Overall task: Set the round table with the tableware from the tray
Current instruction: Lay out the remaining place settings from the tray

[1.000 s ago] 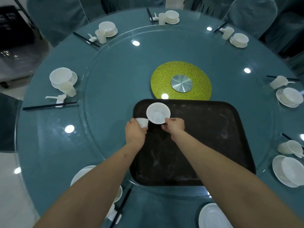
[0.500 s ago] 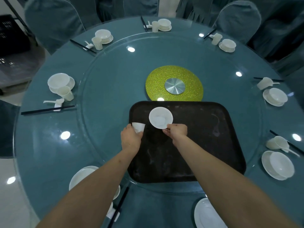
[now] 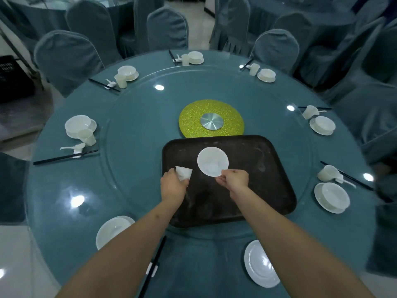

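A black tray (image 3: pixel 268 186) lies on the glass turntable of the round teal table (image 3: pixel 137 130). My left hand (image 3: pixel 173 187) grips a small white cup (image 3: pixel 184 172) over the tray's left edge. Just to its right, my right hand (image 3: pixel 234 179) pinches the near rim of a white bowl (image 3: pixel 212 161), held above the tray with its opening facing up. Nothing else shows on the tray. At the near table edge sit a bare white plate (image 3: pixel 261 264) on the right and a plate (image 3: pixel 111 230) on the left, partly hidden by my left arm.
Place settings of white bowl, cup, spoon and black chopsticks ring the table, such as one at the left (image 3: pixel 80 127) and one at the right (image 3: pixel 332 195). A green disc (image 3: pixel 193 117) marks the turntable centre. Chopsticks (image 3: pixel 153 267) lie near me. Covered chairs (image 3: pixel 167 29) surround the table.
The view has tilted up, showing the chairs. Both hands hold the cup and bowl as before, and have drawn slightly toward me over the tray.
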Action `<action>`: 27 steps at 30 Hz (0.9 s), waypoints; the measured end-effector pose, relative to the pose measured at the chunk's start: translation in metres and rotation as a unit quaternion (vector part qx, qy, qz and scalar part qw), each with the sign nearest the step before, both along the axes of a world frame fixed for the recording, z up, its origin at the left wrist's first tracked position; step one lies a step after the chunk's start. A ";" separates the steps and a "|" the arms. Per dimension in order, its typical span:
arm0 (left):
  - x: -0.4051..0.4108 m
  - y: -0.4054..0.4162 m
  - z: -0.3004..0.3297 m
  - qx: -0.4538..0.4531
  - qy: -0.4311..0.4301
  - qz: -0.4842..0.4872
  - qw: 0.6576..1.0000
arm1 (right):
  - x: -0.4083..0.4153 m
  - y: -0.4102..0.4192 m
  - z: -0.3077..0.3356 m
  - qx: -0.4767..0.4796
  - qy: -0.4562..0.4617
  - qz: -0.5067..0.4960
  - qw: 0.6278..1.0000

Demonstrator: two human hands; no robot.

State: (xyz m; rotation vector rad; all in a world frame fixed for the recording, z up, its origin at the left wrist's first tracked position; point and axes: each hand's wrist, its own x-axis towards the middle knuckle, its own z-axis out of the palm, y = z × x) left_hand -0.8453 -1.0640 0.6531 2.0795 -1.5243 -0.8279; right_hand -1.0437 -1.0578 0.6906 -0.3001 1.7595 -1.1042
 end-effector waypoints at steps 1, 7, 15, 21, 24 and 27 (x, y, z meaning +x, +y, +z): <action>-0.001 0.003 0.003 -0.002 0.001 -0.002 1.000 | -0.002 0.006 0.003 -0.005 -0.001 -0.003 1.000; -0.012 0.030 0.017 0.004 0.006 -0.015 1.000 | -0.019 0.042 0.020 -0.038 -0.005 -0.033 0.999; -0.038 0.071 0.033 -0.019 0.043 -0.019 0.999 | -0.049 0.090 0.037 -0.075 -0.017 -0.054 0.996; -0.065 0.106 0.038 -0.045 0.109 -0.025 0.993 | -0.084 0.123 0.023 -0.081 -0.014 -0.049 0.995; -0.079 0.123 0.035 -0.040 0.124 -0.037 0.991 | -0.102 0.140 0.012 -0.083 -0.020 -0.051 0.995; -0.092 0.137 0.027 -0.032 0.124 -0.046 0.991 | -0.118 0.160 0.000 -0.075 -0.021 -0.053 0.996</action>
